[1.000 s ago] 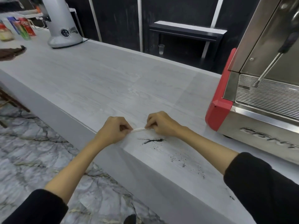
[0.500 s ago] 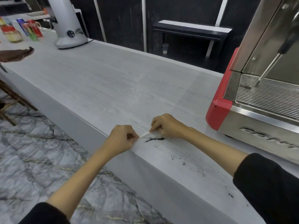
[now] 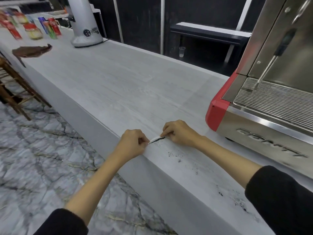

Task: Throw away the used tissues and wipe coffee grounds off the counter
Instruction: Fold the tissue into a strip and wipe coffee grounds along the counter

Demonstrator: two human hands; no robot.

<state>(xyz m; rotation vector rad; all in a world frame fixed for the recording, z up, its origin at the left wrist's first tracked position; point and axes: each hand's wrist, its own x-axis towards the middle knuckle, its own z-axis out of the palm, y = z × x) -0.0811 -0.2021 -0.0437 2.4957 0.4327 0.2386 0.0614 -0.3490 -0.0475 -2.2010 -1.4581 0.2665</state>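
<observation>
A small white tissue strip (image 3: 155, 138) is stretched between my two hands at the front edge of the grey counter (image 3: 118, 85). My left hand (image 3: 133, 145) pinches its left end just off the counter edge. My right hand (image 3: 177, 133) pinches its right end on the counter top. A dark line of coffee grounds (image 3: 158, 140) lies against the strip's near side. More grounds (image 3: 174, 156) are scattered along the counter toward the right, with another patch (image 3: 237, 200) near my right sleeve.
A red and steel espresso machine (image 3: 264, 106) stands on the counter at the right. A grey grinder (image 3: 83, 22), cans and jars (image 3: 33, 29) and a brown cloth (image 3: 32, 50) sit at the far left. A wooden stool (image 3: 13, 92) stands on the marble floor.
Both hands have dragged the tissue strip toward the counter's front edge, pushing the line of grounds along with it. The left hand now hangs past the edge. The camera has turned left.
</observation>
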